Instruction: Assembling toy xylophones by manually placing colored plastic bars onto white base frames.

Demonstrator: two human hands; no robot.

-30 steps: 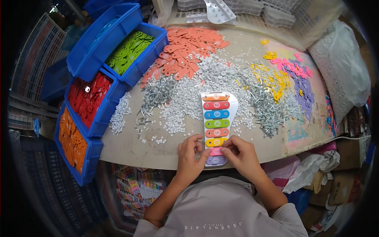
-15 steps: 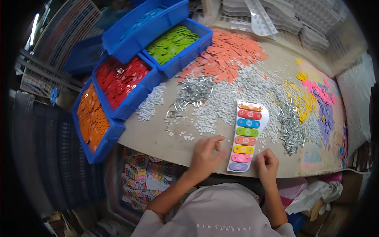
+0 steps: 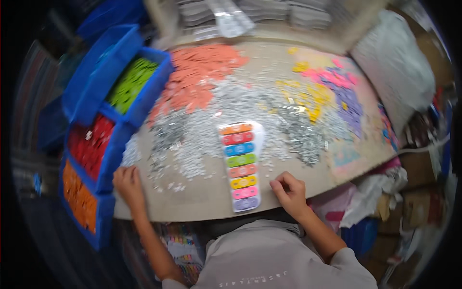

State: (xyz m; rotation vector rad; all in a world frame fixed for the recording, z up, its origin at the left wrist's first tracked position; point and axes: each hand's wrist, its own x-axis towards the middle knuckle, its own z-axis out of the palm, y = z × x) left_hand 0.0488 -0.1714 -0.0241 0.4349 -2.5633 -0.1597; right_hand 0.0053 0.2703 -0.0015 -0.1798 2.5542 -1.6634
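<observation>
A white toy xylophone [image 3: 259, 139] with a column of coloured bars lies on the table before me, its narrow end near the front edge. To its right, my right hand [image 3: 290, 192] is closed, thumb against curled fingers, apart from the toy; whatever may be inside is hidden. Far to the left, my left hand [image 3: 129, 185] rests at the near end of a small pile of white plastic pegs [image 3: 131, 151], beside the blue bins. Its fingers are bent together and slightly blurred, so I cannot make out what they pinch.
Blue bins hold orange [image 3: 79, 195], red [image 3: 91, 147] and green bars [image 3: 134, 84]. Loose salmon bars [image 3: 204, 67], white pieces [image 3: 231, 98], metal pins [image 3: 305, 137], yellow bars [image 3: 313, 98], pink bars [image 3: 332, 77] and purple bars [image 3: 350, 106] cover the table [image 3: 202, 204]. A white sack [image 3: 397, 72] stands right.
My left hand has moved from beside the toy xylophone to the white pegs at the left. My right hand stays curled beside the toy. The whole view has shifted and turned.
</observation>
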